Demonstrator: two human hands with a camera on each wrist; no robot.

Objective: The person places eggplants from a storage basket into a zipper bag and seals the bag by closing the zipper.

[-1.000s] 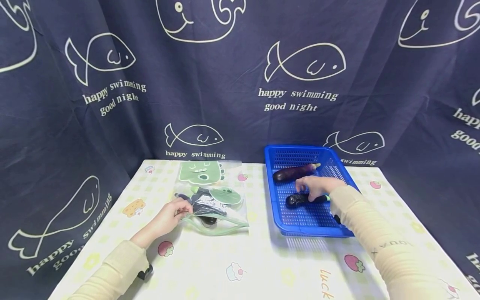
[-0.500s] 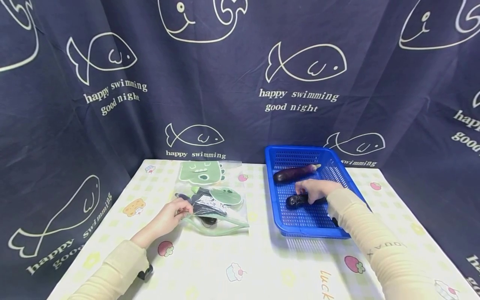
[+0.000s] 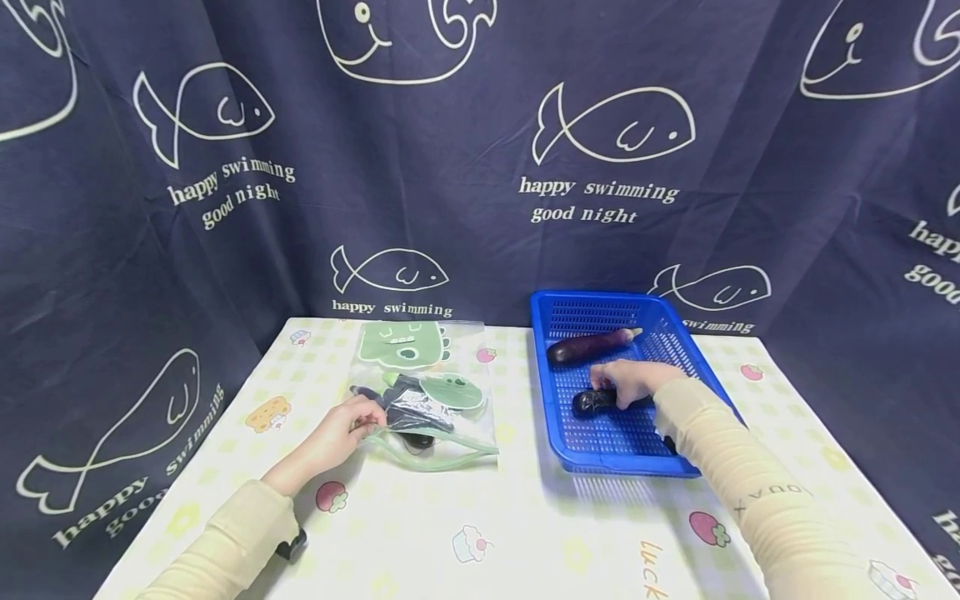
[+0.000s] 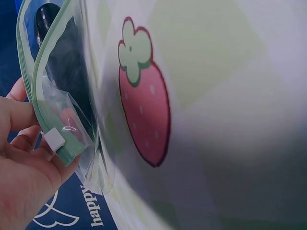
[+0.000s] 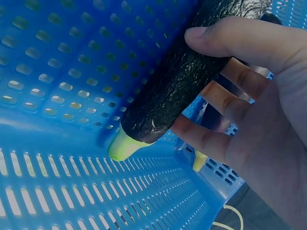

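Left of the blue basket (image 3: 630, 463), a slider zip bag (image 3: 401, 346) lies with dark vegetables inside and its mouth parted toward the person; the left hand (image 3: 352, 421) grips one end of the zip, probably to steady that opening. Its thumb and fingers pinch the green strip beside the white slider (image 4: 54, 139). Inside the basket, the right hand (image 3: 626, 379) has its thumb and fingers clamped on opposite sides of a black eggplant (image 5: 168, 86), seemingly for a firm hold across its smooth girth. A purple eggplant (image 3: 588, 347) lies untouched toward the basket's far end.
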